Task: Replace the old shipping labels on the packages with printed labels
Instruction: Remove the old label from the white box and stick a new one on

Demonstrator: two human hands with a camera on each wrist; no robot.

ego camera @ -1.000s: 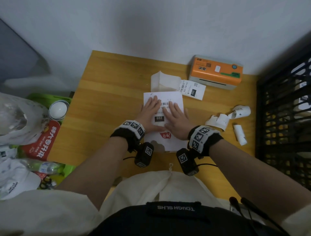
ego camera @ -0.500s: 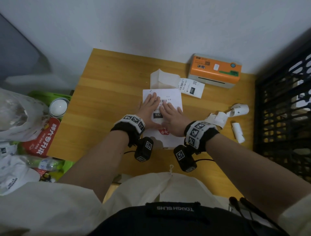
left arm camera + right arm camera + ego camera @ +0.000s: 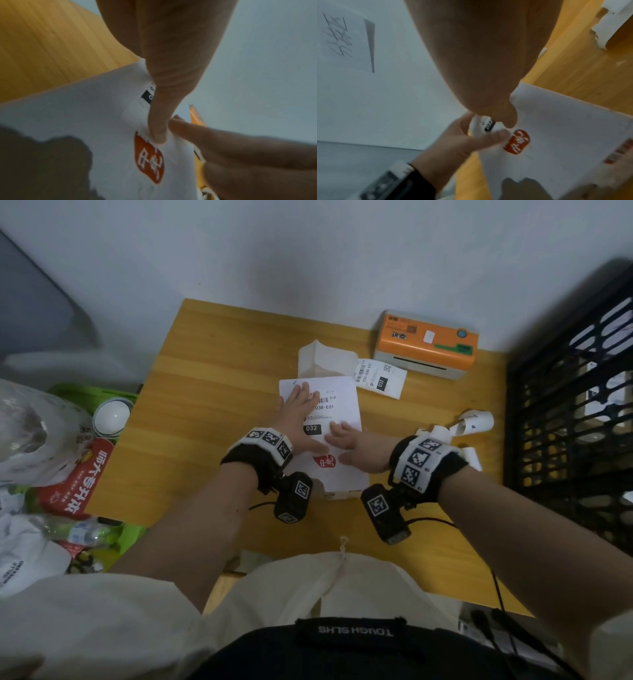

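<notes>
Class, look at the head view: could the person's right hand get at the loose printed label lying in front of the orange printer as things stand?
Probably yes. The right hand rests on the package; bare tabletop separates it from the loose label by the printer.

Makeshift packing corner (label printer (image 3: 425, 344), desk (image 3: 212, 419))

Package (image 3: 337, 474) flat near the middle of the table (image 3: 205, 412), printed label (image 3: 334, 402) stuck on its far half. Left hand (image 3: 299, 419) flat on the label's left side, right hand (image 3: 359, 448) just right of it on the package's near right part. Behind the package, folded backing paper (image 3: 322, 361), then a spare label (image 3: 380, 378) to its right, touching the printer (image 3: 426, 344) at the back right. Curled paper scraps (image 3: 474, 422) off right of the package. Bowl (image 3: 111, 417) and bags (image 3: 73, 477) beyond the table's left edge, crate (image 3: 568, 405) along the right.
</notes>
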